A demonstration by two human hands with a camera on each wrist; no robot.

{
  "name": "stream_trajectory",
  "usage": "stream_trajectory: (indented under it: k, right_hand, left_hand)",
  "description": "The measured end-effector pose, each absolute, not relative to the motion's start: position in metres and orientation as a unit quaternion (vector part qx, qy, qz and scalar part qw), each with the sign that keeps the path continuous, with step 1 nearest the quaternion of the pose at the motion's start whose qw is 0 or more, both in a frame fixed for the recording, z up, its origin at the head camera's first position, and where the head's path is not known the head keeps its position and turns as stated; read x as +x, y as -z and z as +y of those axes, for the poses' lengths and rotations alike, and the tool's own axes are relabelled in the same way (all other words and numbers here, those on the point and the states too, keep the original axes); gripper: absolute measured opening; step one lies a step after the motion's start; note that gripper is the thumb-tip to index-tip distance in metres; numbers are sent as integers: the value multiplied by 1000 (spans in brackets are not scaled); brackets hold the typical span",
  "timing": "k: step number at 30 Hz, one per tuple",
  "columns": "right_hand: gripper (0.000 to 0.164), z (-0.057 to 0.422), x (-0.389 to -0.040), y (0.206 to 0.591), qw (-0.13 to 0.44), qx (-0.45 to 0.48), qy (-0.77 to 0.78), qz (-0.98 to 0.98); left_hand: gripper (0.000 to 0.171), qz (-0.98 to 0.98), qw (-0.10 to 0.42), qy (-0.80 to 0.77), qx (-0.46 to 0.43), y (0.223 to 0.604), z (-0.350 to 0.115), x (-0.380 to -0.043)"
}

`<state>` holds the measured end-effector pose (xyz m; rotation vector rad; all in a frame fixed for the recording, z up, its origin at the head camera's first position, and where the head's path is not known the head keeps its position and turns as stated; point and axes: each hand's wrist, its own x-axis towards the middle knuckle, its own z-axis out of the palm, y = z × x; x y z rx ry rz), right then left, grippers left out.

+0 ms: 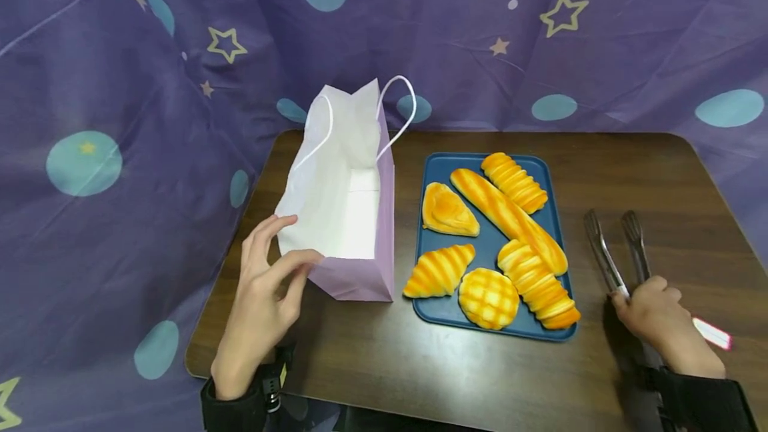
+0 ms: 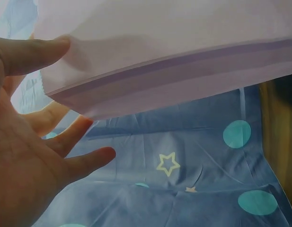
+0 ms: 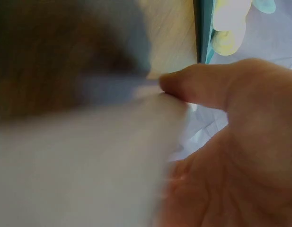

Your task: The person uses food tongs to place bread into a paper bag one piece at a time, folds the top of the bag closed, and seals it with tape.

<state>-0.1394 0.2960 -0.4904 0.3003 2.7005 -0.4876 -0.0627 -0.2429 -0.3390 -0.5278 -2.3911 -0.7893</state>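
My left hand is at the near left corner of a lavender paper bag, which stands upright with its white inside showing. Its spread thumb and fingers reach the bag's rim, and in the left wrist view the thumb lies over the lavender wall. Far to the right, my right hand grips metal tongs over the table, their two arms spread apart. A pale, blurred surface fills the lower left of the right wrist view, beside the right thumb.
Between the hands lies a blue tray of breads: a baguette, a croissant, a round crosshatched bun, a triangular pastry and two ridged rolls. White cord handles rise from the bag. A patterned curtain hangs behind.
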Motion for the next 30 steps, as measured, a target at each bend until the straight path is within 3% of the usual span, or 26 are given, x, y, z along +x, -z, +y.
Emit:
stream_trajectory:
  k: [8, 12, 21, 30]
  right_hand:
    - [57, 292, -126, 466, 105, 75, 183, 975]
    - [71, 294, -128, 442, 124, 22, 181, 975]
    - [84, 276, -133, 405, 164, -74, 153, 972]
    - [70, 263, -142, 397, 213, -110, 118, 964]
  left_hand:
    - [20, -896, 289, 284, -181, 336, -243, -61]
    - [21, -897, 298, 278, -171, 333, -242, -61]
    - [12, -895, 310, 280, -159, 331, -239, -64]
    - [12, -901, 281, 297, -143, 331, -236, -63]
